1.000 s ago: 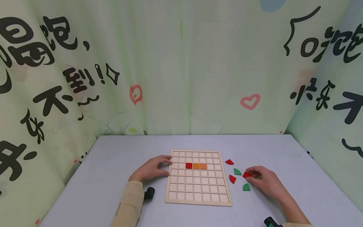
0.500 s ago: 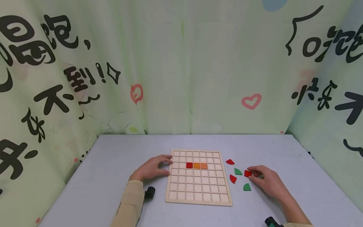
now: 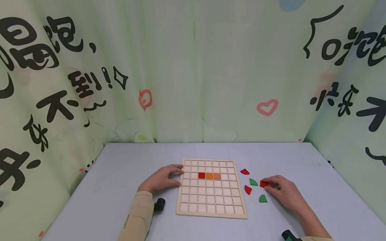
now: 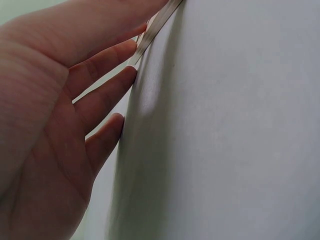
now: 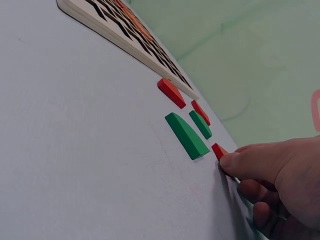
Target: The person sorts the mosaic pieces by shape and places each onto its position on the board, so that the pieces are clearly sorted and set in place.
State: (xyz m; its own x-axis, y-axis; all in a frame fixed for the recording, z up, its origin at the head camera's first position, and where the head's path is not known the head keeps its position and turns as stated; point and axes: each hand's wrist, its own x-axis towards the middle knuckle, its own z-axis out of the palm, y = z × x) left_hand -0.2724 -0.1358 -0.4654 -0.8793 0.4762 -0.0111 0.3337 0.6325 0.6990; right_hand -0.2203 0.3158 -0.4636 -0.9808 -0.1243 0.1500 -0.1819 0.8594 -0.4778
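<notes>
A wooden grid board (image 3: 197, 209) lies flat on the table, with one red square (image 3: 201, 175) and two orange squares (image 3: 212, 175) in a row in its cells. My left hand (image 3: 163, 177) rests at the board's left edge, fingers spread and fingertips on the rim; the left wrist view shows those fingers (image 4: 105, 97) extended. Right of the board, my right hand (image 3: 280, 190) pinches a red block (image 3: 263, 183) between thumb and fingers, low over the table. In the right wrist view, the thumb covers part of that red block (image 5: 218, 150).
Between board and right hand lie two red wedge pieces, a far one (image 3: 245, 171) and a nearer one (image 3: 248, 189), plus two green quarter-round pieces, one upper (image 3: 253, 182) and one lower (image 3: 263, 198). A printed curtain (image 3: 181, 100) stands behind the table (image 3: 135, 154).
The right hand turned the pinched red block slightly and shifted it a little to the right, within the first half second. The left hand stays at the board.
</notes>
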